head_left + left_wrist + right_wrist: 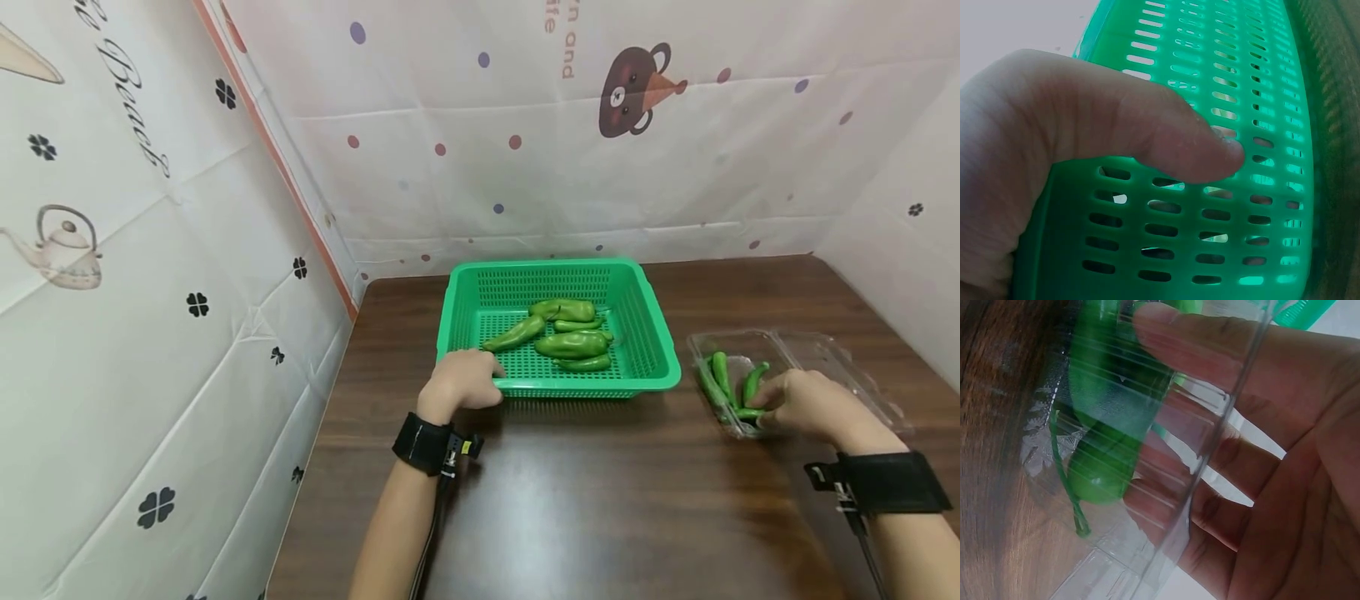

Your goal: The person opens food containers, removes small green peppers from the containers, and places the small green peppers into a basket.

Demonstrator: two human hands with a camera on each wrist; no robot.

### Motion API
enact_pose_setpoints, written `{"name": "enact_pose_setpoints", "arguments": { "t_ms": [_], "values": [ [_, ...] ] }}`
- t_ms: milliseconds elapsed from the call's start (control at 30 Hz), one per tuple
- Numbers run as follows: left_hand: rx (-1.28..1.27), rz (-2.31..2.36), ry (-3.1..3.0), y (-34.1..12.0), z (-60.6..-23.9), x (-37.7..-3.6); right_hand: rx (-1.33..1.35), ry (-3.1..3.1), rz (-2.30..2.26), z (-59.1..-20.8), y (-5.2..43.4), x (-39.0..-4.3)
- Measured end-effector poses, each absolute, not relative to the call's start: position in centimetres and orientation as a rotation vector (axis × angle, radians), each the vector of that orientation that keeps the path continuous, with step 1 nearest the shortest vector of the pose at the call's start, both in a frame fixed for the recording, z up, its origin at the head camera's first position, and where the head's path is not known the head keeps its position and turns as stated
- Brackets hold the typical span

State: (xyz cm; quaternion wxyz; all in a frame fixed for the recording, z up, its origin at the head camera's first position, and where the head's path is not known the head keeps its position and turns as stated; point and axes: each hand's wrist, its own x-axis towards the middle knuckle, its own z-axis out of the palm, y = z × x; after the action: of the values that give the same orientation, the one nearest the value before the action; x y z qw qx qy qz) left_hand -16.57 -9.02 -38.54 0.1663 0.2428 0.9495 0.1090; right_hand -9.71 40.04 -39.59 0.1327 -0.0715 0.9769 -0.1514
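Note:
My left hand [462, 379] grips the near left corner of a green plastic basket [562, 384]. Its thumb [1179, 140] lies against the slotted outer wall, while the other fingers go over the rim. Inside the basket lie several green peppers [573, 343], large and small. At the right, my right hand [810, 404] reaches over the wall of a clear plastic box [738, 337]. Through that wall, its thumb and fingers show around a green pepper [1102, 469] with a long stem. Other slim green peppers [720, 375] lie beside it in the box.
The box's clear lid [840, 367] lies folded back to the right. A brown wooden table [555, 500] carries everything, with printed white sheeting [450, 192] behind and at both sides. Black straps with small cameras and cables sit on both wrists.

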Motion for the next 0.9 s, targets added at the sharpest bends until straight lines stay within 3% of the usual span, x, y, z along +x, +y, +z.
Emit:
{"name": "enact_pose_setpoints", "arguments": {
  "t_ms": [900],
  "values": [
    [0.684,0.324,2.718,-9.09,-37.87,-15.88,-0.113,2.78,-0.433,-39.05,39.61,-9.26]
  ]
}}
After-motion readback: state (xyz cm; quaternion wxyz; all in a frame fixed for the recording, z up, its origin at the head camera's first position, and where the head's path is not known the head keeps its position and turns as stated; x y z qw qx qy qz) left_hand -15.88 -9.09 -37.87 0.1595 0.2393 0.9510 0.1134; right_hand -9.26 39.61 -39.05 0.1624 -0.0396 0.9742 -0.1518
